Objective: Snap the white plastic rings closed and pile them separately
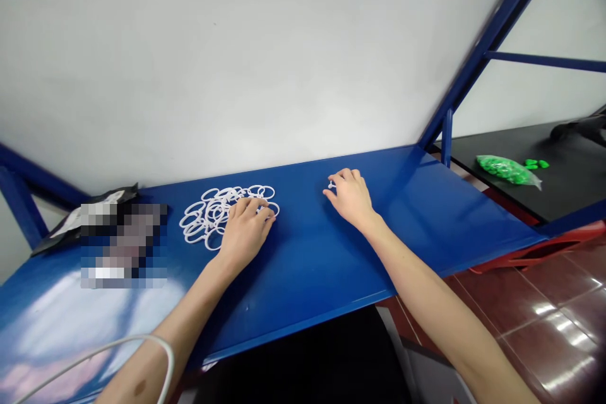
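Right grip (351, 197) holds one white piece (332, 185), left grip (245, 230) over one ring pile (211, 225).

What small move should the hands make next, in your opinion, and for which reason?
Perhaps the right hand should lay the small white piece on the blue tabletop: it seems to pinch that piece, well apart from the pile of white rings, while the left hand covers part of that pile.

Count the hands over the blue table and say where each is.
2. The left hand is at the right side of the pile of white rings; the right hand is farther right, with a small white part showing by its thumb.
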Available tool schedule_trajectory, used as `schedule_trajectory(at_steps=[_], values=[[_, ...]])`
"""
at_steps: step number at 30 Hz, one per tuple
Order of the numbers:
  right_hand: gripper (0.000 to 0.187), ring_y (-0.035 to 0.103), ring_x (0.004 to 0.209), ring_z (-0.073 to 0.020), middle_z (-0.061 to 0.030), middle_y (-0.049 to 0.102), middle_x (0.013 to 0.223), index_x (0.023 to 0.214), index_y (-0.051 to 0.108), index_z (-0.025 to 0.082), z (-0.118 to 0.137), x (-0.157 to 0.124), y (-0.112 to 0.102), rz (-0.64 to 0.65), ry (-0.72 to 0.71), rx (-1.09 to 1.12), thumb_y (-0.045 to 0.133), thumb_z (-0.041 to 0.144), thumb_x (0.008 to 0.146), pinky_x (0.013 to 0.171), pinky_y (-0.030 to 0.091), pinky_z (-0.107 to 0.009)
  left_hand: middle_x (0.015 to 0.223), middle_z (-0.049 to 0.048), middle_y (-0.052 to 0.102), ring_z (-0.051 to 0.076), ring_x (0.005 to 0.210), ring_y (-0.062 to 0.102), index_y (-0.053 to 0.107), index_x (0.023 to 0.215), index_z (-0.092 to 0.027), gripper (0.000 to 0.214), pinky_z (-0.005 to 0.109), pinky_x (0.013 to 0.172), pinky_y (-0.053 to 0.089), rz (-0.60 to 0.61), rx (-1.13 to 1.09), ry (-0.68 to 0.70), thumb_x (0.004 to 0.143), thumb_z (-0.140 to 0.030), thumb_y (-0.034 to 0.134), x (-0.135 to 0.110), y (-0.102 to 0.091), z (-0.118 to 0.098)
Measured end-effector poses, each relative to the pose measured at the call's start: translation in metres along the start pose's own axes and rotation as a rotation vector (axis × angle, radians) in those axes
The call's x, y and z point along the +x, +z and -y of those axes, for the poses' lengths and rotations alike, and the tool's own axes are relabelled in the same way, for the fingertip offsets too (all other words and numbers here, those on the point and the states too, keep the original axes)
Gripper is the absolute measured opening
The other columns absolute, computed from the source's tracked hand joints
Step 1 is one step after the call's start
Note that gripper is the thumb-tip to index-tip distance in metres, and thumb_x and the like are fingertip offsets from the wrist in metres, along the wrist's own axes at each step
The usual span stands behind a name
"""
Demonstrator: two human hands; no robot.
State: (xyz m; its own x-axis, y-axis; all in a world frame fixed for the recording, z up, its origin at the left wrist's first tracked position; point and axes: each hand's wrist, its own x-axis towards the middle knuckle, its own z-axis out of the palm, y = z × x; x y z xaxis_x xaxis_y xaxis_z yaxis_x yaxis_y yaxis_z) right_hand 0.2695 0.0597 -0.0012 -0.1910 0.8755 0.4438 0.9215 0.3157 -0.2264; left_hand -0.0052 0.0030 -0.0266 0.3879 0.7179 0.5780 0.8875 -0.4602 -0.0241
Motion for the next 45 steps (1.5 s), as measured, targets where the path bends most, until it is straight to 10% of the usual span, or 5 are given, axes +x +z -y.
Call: schedule_trajectory(at_steps=[10, 28, 45], values=[[0.014, 0.071, 0.079, -0.0153, -0.0002, 0.077, 0.087, 0.104, 0.068, 0.021, 0.064, -0.024, 0.009, 0.260, -0.054, 0.997, 0.058, 0.029, 0.099, 0.078, 0.053, -0.030, 0.109, 0.0050, 0.071, 0.021, 0.095, 0.059, 0.073, 0.098, -0.026, 0.014, 0.036, 0.083, 0.052, -0.180, -0.216, 0.257, 0.095, -0.016, 0.064, 0.006, -0.020, -0.025], [0.014, 0.069, 0.089, -0.0170, -0.0016, 0.078, 0.096, 0.102, 0.073, 0.023, 0.056, -0.024, 0.006, 0.158, -0.265, 0.748, 0.060, 0.027, 0.102, 0.082, 0.049, -0.029, 0.091, 0.0025, 0.077, 0.019, 0.082, 0.073, 0.068, 0.097, -0.023, 0.015, 0.029, 0.070, 0.055, 0.020, -0.798, -0.497, 0.092, -0.036, 0.062, 0.009, -0.014, -0.032], [0.032, 0.067, 0.087, -0.0188, -0.0065, 0.073, 0.096, 0.101, 0.066, 0.021, 0.065, -0.039, 0.004, 0.178, -0.526, 0.374, 0.037, 0.032, 0.110, 0.080, 0.049, -0.031, 0.082, 0.0003, 0.074, 0.015, 0.074, 0.070, 0.063, 0.084, -0.021, 0.011, 0.026, 0.068, 0.054, -0.175, -0.583, -0.263, 0.094, -0.017, 0.059, -0.007, -0.009, -0.041]])
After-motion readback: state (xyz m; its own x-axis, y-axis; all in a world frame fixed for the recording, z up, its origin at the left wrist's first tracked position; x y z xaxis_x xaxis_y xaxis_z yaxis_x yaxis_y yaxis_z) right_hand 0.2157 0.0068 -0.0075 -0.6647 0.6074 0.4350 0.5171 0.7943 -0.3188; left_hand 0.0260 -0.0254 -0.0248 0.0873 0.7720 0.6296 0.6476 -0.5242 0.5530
